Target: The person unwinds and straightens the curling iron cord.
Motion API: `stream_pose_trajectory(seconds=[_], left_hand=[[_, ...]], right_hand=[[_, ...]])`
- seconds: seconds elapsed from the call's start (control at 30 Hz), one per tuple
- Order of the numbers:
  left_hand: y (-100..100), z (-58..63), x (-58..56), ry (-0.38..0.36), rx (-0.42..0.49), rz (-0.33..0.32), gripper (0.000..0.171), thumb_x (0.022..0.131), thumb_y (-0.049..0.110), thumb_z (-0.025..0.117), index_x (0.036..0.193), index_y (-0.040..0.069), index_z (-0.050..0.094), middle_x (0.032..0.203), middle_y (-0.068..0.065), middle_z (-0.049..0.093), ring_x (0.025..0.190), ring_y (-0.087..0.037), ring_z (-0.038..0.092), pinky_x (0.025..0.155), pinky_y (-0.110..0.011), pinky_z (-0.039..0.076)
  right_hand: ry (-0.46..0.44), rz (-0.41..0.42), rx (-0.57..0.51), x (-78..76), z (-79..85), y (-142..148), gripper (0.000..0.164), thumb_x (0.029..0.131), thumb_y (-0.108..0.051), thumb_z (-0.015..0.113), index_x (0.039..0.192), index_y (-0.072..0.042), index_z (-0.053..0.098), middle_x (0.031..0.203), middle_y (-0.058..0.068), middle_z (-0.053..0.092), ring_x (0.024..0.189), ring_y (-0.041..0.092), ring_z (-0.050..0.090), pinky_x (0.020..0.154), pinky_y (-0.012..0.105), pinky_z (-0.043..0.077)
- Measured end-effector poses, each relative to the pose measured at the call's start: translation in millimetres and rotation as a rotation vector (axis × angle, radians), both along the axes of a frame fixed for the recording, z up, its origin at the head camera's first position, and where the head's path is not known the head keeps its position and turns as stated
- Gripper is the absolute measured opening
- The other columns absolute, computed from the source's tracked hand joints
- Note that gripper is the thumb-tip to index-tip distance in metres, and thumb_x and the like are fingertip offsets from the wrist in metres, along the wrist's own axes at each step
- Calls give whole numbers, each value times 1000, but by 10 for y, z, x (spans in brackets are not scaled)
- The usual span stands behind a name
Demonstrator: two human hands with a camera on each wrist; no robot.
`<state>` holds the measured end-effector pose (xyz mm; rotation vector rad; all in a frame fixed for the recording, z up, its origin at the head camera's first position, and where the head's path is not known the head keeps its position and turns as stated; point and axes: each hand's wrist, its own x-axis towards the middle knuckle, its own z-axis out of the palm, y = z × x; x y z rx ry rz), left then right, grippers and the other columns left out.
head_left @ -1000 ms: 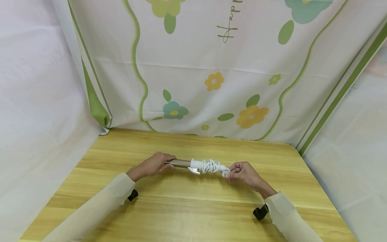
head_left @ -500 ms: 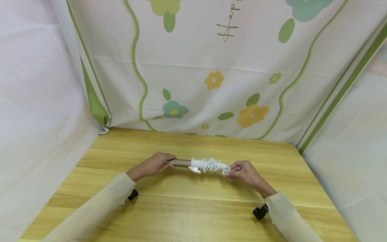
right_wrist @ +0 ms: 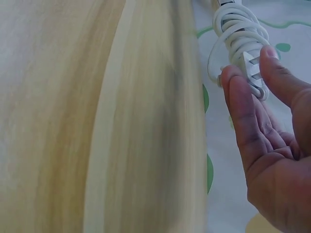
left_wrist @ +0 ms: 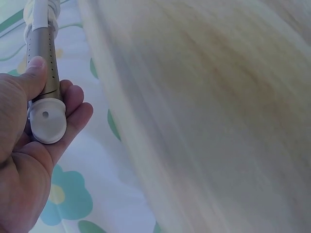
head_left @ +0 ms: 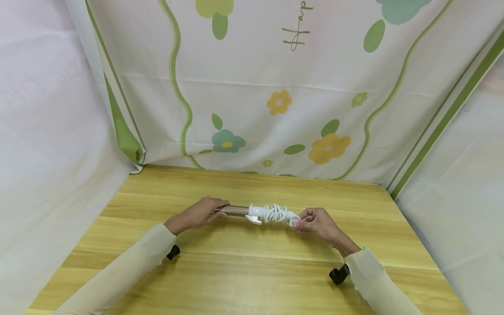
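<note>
In the head view a curling iron [head_left: 237, 211] is held level over the table, with a brown metal barrel and a white handle [head_left: 256, 211]. A white clip lever [head_left: 253, 219] sticks out from it toward the near side. My left hand [head_left: 202, 213] grips the barrel's far-left end; the left wrist view shows small holes along the barrel and a white end cap [left_wrist: 47, 122]. White cord [head_left: 274, 213] is wound in several loops around the handle. My right hand [head_left: 320, 226] pinches the white plug [right_wrist: 250, 69] between thumb and fingers, its prongs facing the thumb.
The wood-grain table [head_left: 244, 271] spreads under both arms. A white curtain [head_left: 236, 105] with flowers hangs behind its back edge, and pale cloth hangs at both sides. Small black devices [head_left: 338, 274] sit under the wrists.
The head view has tipped slightly, so the curtain pattern sits a little higher. Both hands keep their hold; the plug has turned a little in the right fingers.
</note>
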<state>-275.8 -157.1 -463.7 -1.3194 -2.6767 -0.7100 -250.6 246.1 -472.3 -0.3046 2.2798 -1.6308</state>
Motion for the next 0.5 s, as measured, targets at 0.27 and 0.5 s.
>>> stream_pose_trajectory(seconds=[0.27,0.5], left_hand=[[12,-4,-2,-5,-2,-6,28,99,22,60,122,5,65,101,-3,72,76,-4,60,69,-24,49],[-10,3,3,3,-4,8,27,99,21,60,121,6,65,100,-2,71,73,-3,58,67,-23,48]], right_hand=[[-2,-13,-36,34,-7,6,36,90,-16,73,106,11,55,97,29,68,80,22,72,78,41,58],[-11,6,-70,4,-19,3,41,91,-21,72,113,9,55,101,24,69,89,28,72,83,41,57]])
